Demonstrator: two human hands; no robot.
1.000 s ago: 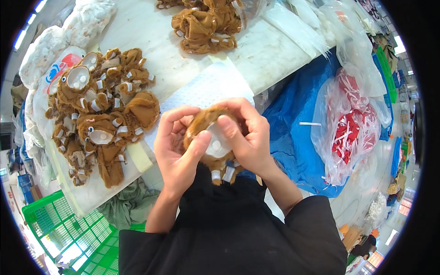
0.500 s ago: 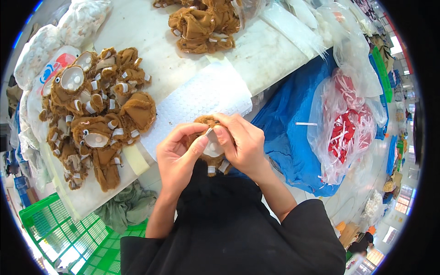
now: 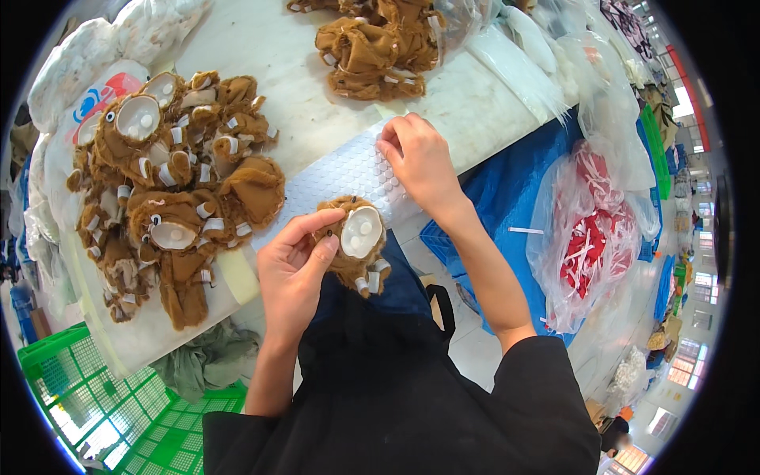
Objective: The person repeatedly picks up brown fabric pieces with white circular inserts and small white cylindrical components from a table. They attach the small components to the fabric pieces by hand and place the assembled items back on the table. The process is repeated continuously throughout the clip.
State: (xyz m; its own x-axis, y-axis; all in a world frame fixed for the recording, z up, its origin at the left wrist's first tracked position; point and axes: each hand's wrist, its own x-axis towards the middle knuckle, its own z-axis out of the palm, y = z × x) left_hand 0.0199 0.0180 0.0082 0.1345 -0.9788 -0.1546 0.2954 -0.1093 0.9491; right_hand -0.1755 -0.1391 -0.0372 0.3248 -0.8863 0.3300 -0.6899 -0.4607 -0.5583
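Observation:
My left hand (image 3: 291, 273) pinches the edge of a brown plush toy piece (image 3: 351, 271) between thumb and fingers. A round white plastic insert (image 3: 362, 232) faces up in it, and small white tabs stick out along its lower side. Farther out, my right hand (image 3: 421, 165) is over the right part of a white dimpled sheet (image 3: 324, 186). Its thumb and fingertips are pressed together at the sheet, and whatever is between them is hidden. A heap of similar brown plush pieces (image 3: 257, 190), some with stick-on eyes, lies left of my hands.
Another brown plush pile (image 3: 360, 55) is at the far side of the pale table (image 3: 261, 47). Filled plastic bags (image 3: 131, 36) line the table's left side. A green plastic crate (image 3: 87, 388) stands lower left. On the right are a blue sheet (image 3: 514, 206) and a clear bag of red pieces (image 3: 590, 245).
My right hand has left the plush piece and moved up and right to the dimpled sheet. My left hand keeps the piece, whose white insert now shows more fully.

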